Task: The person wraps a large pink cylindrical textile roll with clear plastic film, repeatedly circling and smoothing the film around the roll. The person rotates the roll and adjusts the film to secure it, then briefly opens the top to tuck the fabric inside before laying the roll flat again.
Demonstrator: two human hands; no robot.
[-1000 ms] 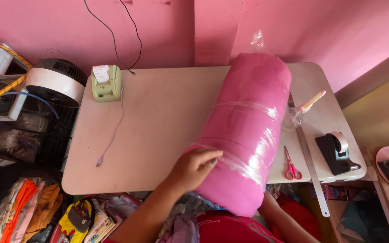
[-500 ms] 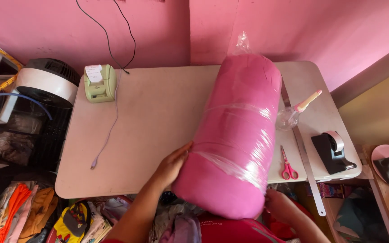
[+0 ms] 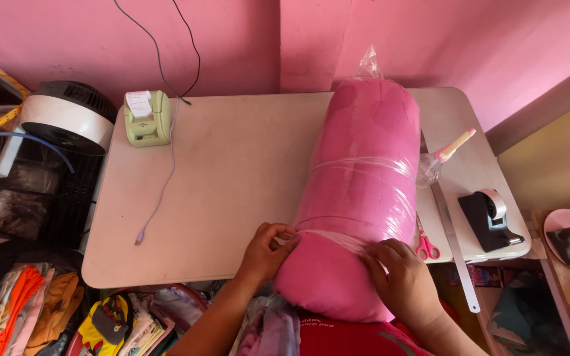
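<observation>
Pressed against the near end of a pink fabric roll (image 3: pixel 364 198), both hands are closed on its clear plastic wrap: the left hand (image 3: pixel 266 254) is curled at the left side, the right hand (image 3: pixel 400 280) laid on the right, fingers apparently pinching the film edge. The roll is laid lengthwise on the right half of a beige table (image 3: pixel 232 178), its near end overhanging the edge. Pink scissors (image 3: pixel 426 245) are seen just right of it, a tape dispenser (image 3: pixel 489 221) farther right.
</observation>
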